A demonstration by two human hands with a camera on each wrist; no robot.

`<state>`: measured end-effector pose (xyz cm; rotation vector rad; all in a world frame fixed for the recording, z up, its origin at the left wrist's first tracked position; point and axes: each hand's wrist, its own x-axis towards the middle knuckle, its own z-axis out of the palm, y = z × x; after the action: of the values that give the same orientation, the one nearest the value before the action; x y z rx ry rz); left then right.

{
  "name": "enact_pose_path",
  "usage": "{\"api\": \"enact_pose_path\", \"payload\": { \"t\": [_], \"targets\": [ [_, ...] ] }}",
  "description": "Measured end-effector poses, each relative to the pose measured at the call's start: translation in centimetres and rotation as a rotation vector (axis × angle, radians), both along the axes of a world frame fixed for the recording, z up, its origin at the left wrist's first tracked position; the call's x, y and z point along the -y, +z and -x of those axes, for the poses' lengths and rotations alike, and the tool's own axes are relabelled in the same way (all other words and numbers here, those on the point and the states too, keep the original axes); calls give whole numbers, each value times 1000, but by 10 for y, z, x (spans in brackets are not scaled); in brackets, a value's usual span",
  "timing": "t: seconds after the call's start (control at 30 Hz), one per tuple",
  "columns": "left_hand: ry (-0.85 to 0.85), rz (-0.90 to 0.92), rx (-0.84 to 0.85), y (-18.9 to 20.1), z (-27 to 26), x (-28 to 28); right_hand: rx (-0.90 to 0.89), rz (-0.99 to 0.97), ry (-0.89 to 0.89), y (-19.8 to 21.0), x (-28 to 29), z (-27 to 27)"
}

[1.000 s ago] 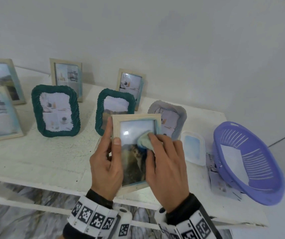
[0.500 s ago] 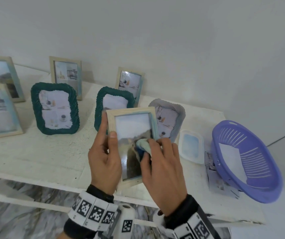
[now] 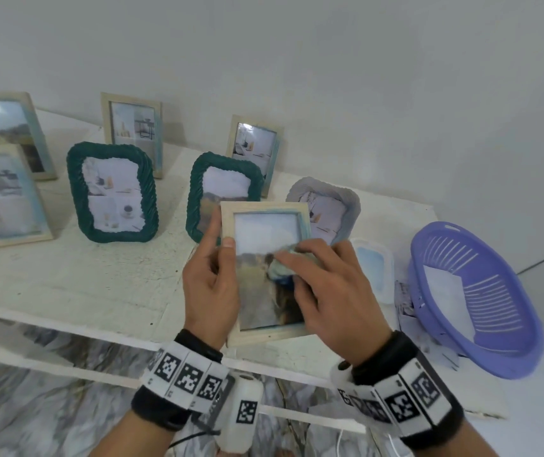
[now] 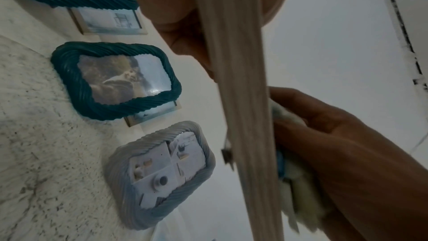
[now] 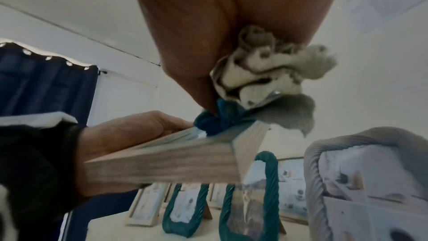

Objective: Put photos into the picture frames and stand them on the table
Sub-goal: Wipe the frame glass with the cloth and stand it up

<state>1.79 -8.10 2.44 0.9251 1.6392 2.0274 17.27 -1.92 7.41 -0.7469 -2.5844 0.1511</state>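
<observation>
Wiping cloth has slid from the top of the glass down toward its middle, and the frame now tilts more to the right.

Head view: the left hand (image 3: 211, 285) clamps the left rail of the pale wooden frame (image 3: 265, 212), thumb on the front, holding it above the table (image 3: 82, 285) edge; the right hand (image 3: 333, 291) presses a crumpled cloth (image 3: 282, 263) onto the glass with its fingers bent over it. Left wrist view: the frame (image 4: 241, 98) shows edge-on, gripped on one side only, so a hard push could twist it loose. Right wrist view: the cloth (image 5: 259, 72) bunches under the fingers; a snag on the frame (image 5: 162, 164) corner could jerk it into the grey frame (image 5: 370, 171) standing near behind and topple it.
</observation>
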Motion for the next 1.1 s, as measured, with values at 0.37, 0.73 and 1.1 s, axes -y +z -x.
{"api": "enact_pose_path", "payload": {
  "t": [0.37, 0.73, 1.1],
  "targets": [
    [-84, 133, 92, -14, 3, -1, 213, -32, 52, 7, -7, -10],
    [-97, 123, 139, -7, -3, -6, 249, -30, 114, -1, 10, -19],
    [-100, 125, 155, -6, -4, -6, 282, -38, 79, -2, 8, -19]
  ]
}}
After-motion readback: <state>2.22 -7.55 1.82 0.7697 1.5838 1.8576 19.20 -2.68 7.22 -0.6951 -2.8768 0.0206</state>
